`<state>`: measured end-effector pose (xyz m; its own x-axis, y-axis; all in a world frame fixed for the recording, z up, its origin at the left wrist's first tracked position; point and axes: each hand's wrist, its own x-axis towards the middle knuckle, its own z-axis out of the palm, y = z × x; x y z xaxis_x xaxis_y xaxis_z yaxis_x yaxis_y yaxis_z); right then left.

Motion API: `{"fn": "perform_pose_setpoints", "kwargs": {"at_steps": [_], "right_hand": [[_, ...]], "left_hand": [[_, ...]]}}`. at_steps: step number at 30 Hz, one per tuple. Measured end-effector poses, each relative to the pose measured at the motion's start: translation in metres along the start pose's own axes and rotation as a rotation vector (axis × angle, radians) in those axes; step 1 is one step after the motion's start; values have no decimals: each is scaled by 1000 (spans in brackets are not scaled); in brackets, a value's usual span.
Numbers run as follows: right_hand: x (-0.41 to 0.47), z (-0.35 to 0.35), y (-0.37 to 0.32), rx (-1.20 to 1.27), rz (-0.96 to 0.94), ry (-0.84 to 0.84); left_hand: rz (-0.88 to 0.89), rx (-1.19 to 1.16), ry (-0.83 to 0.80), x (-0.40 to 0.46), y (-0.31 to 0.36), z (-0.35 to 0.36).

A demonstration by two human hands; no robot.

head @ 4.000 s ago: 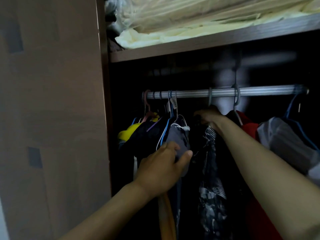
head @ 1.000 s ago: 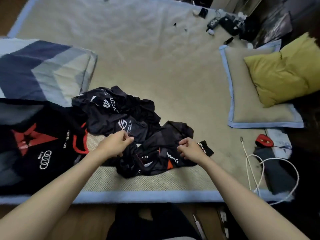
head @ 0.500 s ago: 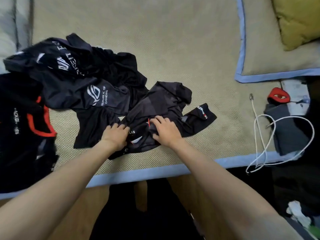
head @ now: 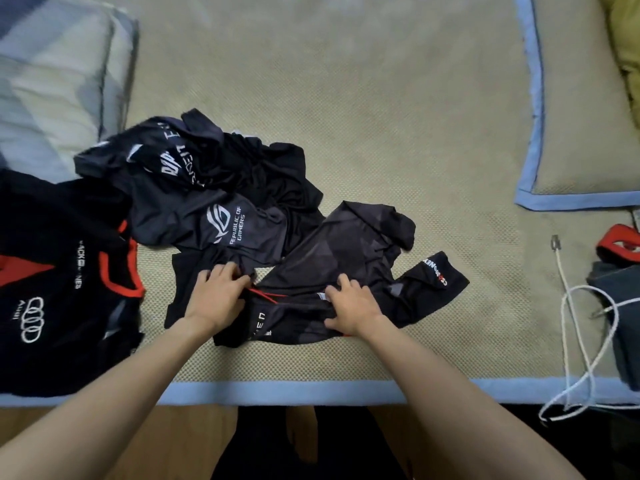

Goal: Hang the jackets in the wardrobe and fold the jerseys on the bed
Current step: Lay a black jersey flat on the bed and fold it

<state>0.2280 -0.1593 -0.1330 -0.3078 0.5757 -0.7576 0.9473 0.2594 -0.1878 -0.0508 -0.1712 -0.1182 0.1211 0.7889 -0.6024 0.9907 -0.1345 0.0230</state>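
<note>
A crumpled black jersey (head: 349, 258) with red trim lies near the bed's front edge. My left hand (head: 218, 296) rests on its left part, fingers curled into the cloth. My right hand (head: 349, 306) presses on its middle, fingers spread and gripping the fabric. Behind it lies a second rumpled dark jersey (head: 214, 202) with white "Republic of Gamers" print. A third black jersey (head: 52, 289) with a red collar and a ring logo lies flat at the left.
The bed (head: 381, 116) has a beige mat with a blue border. A striped pillow (head: 52, 81) sits at the far left, a beige cushion (head: 581, 98) at the right. A white cable (head: 585, 323), a red item (head: 620, 242) and grey cloth (head: 620, 306) lie at the right edge.
I turned from the wardrobe to the bed. Since half a second ago both hands have slid slightly apart on the front jersey, exposing its red trim.
</note>
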Motion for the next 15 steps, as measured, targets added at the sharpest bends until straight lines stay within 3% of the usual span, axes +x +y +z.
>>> {"fn": "perform_pose_setpoints", "kwargs": {"at_steps": [2, 5, 9, 15], "right_hand": [[8, -2, -11, -6, -34, 111], [27, -14, -38, 46, -87, 218], [49, -34, -69, 140, -117, 156], [74, -50, -78, 254, -87, 127]], "left_hand": [[-95, -59, 141, 7, -14, -5], [-258, -220, 187, 22, -35, -9], [-344, -396, 158, 32, -46, -7], [-437, -461, 283, 39, -63, 8]]}}
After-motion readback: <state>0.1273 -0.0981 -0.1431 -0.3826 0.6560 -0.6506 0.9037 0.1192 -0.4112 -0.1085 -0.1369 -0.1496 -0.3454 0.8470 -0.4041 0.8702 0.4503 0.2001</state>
